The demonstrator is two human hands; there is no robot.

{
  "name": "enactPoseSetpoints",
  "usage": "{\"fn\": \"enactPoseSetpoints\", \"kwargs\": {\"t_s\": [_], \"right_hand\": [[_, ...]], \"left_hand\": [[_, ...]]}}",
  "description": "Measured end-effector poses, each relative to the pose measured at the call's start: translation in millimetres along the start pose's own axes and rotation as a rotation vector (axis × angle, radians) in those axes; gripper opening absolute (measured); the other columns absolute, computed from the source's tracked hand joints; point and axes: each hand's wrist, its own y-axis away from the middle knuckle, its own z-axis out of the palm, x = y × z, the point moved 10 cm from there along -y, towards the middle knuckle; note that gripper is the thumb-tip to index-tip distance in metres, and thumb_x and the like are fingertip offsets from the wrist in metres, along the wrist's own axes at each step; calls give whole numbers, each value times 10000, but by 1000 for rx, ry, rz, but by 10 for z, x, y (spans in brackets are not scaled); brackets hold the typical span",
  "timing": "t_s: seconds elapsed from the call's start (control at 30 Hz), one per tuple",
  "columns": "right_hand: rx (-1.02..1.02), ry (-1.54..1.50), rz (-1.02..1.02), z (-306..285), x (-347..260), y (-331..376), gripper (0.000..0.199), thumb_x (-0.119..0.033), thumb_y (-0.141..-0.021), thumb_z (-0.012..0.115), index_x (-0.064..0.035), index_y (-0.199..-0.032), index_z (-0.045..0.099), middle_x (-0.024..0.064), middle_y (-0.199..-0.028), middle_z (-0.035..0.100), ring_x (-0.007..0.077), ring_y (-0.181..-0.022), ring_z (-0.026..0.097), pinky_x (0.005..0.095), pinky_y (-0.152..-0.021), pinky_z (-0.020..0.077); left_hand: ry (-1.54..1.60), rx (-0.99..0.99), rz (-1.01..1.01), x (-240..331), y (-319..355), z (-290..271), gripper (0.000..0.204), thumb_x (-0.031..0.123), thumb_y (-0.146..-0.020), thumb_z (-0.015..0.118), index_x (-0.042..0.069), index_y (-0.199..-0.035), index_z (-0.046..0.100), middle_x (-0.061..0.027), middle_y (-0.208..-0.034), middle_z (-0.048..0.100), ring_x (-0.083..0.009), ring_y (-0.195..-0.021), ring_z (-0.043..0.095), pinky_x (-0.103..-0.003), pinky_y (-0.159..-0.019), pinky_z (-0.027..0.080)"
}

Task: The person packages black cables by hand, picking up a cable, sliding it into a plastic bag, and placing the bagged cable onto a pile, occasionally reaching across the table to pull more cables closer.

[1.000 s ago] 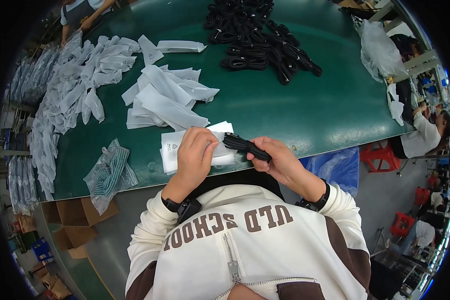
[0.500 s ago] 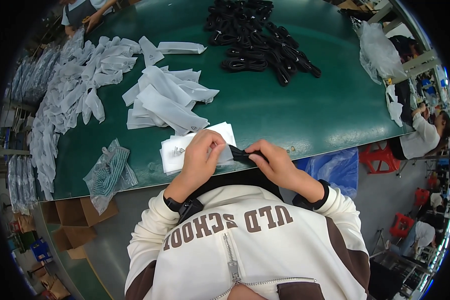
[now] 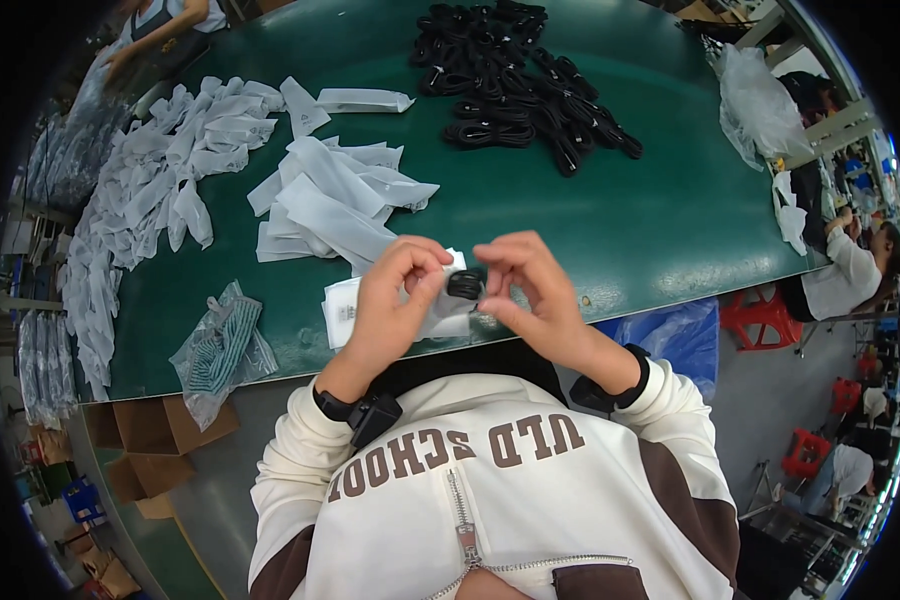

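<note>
A black cable bundle (image 3: 464,284) is held up end-on between the two hands, so most of its length is hidden behind its near end. Its left side is closely met by the curled fingers and thumb of the left hand (image 3: 402,296); whether the bundle itself or a thin sleeve around it is pinched there cannot be told. The thumb and fingers of the right hand (image 3: 533,292) are spread apart at the bundle's right side, and any contact is hard to make out.

Beneath the hands, a stack of white sleeves (image 3: 342,312) is partly covered by the left hand. Ahead of the left hand, loose white sleeves (image 3: 320,190) are piled on the green table (image 3: 650,215). Well beyond both hands, more black cables (image 3: 490,132) are heaped. To the left of the left hand, a striped green item (image 3: 225,345) is seen through a clear bag. At the far upper left, a co-worker (image 3: 162,25) is cut off by the dark rim.
</note>
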Motion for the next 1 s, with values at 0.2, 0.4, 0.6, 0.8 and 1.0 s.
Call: {"fn": "enactPoseSetpoints", "kwargs": {"t_s": [0.2,0.4,0.6,0.8,1.0], "right_hand": [[-18,91,-68,-125,-97,-259,233,-37,-892,697,-18,-1122,662,97,-1091,587,147,-920,581,263,-740,473],[-5,296,23,-452,320,-382,261,-80,-884,717,-43,-1135,661,101,-1112,583,158,-917,585,271,-741,481],[-25,792,-109,-453,620,-887,432,-247,-840,791,-97,-1215,637,158,-1266,549,298,-1122,561,395,-898,489],[-44,1242,-165,-515,1145,-1386,638,-482,-832,753,-230,-1384,553,216,-1422,468,434,-1303,446,545,-982,430],[-253,1286,122,-626,1724,-1692,726,-622,-848,666,-338,-1484,461,260,-1537,357,511,-1383,359,643,-1002,390]], "left_hand": [[703,152,-273,-319,-188,-651,141,148,-1012,572,13,-1042,601,-51,-1187,629,-76,-878,525,-250,-763,446],[-562,272,210,277,-183,-1182,382,144,-880,711,89,-1244,607,-133,-1427,506,-263,-1254,502,-452,-1048,387],[-1107,-375,341,4,-247,-502,572,188,-743,798,287,-1278,622,-80,-1542,387,-384,-1462,301,-706,-1079,257],[-1090,-340,196,-647,-679,-723,518,240,-753,791,293,-1241,628,-57,-1498,414,-372,-1438,329,-743,-1022,292],[-1226,-145,101,-997,-1163,-1373,516,266,-781,769,293,-1268,600,-59,-1478,421,-370,-1417,355,-728,-992,345]]}}
